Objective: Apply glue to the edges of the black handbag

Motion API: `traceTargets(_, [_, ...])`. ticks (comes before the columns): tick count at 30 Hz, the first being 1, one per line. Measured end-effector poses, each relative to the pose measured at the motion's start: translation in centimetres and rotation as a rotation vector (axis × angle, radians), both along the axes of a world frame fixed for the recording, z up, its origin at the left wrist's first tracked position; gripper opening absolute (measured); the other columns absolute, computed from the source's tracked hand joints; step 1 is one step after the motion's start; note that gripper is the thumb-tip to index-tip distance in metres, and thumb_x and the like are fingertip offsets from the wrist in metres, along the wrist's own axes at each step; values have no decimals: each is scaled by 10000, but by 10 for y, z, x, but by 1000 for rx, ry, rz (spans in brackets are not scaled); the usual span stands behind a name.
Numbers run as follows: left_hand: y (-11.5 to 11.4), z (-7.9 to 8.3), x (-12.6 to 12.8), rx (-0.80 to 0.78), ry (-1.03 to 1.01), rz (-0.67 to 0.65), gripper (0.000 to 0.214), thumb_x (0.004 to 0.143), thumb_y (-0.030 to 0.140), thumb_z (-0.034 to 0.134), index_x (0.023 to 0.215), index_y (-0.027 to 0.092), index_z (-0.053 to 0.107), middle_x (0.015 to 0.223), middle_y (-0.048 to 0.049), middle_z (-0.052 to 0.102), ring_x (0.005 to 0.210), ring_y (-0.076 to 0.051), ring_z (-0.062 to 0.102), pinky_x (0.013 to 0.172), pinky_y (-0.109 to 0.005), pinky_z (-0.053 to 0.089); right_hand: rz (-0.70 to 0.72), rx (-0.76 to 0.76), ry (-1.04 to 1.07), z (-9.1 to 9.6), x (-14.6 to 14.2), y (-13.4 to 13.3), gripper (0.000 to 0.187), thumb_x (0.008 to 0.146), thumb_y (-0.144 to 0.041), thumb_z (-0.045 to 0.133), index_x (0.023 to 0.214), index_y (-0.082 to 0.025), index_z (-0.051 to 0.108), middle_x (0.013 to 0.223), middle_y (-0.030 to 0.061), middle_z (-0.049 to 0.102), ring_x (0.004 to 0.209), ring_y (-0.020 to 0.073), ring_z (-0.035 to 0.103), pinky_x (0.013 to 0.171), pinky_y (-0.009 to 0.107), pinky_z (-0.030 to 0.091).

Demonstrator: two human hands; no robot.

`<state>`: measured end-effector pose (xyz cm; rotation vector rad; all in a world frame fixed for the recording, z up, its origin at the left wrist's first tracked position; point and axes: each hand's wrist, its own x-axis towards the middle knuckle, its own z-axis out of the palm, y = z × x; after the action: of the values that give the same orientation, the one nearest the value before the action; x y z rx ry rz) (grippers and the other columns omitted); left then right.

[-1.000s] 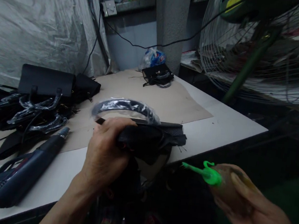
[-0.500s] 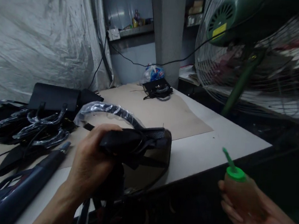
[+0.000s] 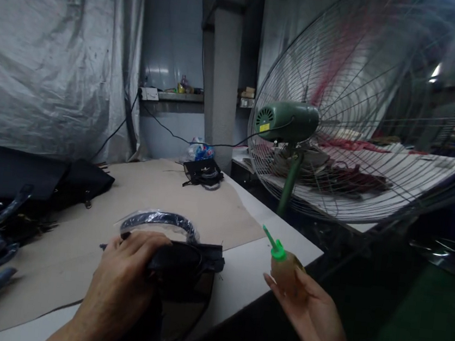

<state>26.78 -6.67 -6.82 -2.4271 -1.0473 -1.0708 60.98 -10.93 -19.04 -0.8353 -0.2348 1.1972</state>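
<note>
My left hand (image 3: pixel 127 277) is closed on a black handbag (image 3: pixel 187 267) at the front edge of the table. The bag's curved handle (image 3: pixel 160 218), wrapped in clear plastic, arches up behind my knuckles. My thumb and the lower part of the bag are dark and partly hidden. To the right, past the table edge, my right hand (image 3: pixel 306 305) grips a small squeeze bottle (image 3: pixel 287 276) with amber-brown contents. Its bright green cap has a thin nozzle that points up and left, apart from the bag.
A large green fan (image 3: pixel 290 120) in a wire cage stands beyond the table at right. More black bags (image 3: pixel 13 173) with wrapped handles are piled at left. Another black bag (image 3: pixel 202 172) lies at the table's far end, on brown paper (image 3: pixel 147 189). A cord hangs across the back.
The view has swung up and to the right, showing more of the fan. My right hand with the bottle is now nearer the bag. Both hands keep their holds.
</note>
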Motion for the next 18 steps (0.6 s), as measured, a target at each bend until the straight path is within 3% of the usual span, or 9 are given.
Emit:
traceTargets(4, [1,-2,-1,-7,-23,1,432,748,17,458,1075,242,629,1039,-17,749,956,-261,717,810,-415,476,-9,16,-67,-4,8,22,435,655,-373,961,1042,-250,805,1128,17,782,1081,233,734,851,263,644])
traceTargets(9, [-4,-19,-6,-53,1,32,476,758,-21,450,1104,241,648,1123,-55,752,1040,-275,711,870,-451,508,-17,25,-185,-13,19,44,507,688,-431,949,1112,-217,771,1202,61,760,1144,267,709,880,282,637])
traceTargets(12, [-8,-34,-10,-61,40,14,497,787,-21,461,1153,248,663,1075,-61,759,974,-270,727,868,-468,545,-48,31,-307,-16,26,59,579,652,-463,954,1127,-211,739,1201,72,746,1158,272,692,864,278,634])
traceTargets(15, [-14,-45,-12,-38,34,8,509,798,-1,495,1196,253,686,996,-64,764,940,-276,735,913,-507,561,-71,33,-493,-18,31,75,620,645,-513,917,1141,-215,696,1188,64,733,1142,284,691,888,332,635])
traceTargets(18, [-22,-54,-10,19,18,51,520,824,9,498,1236,249,704,1057,-91,769,1028,-303,731,971,-552,550,-121,-33,-763,-26,37,91,683,686,-629,785,1203,-220,607,1196,83,717,1162,338,685,980,462,604])
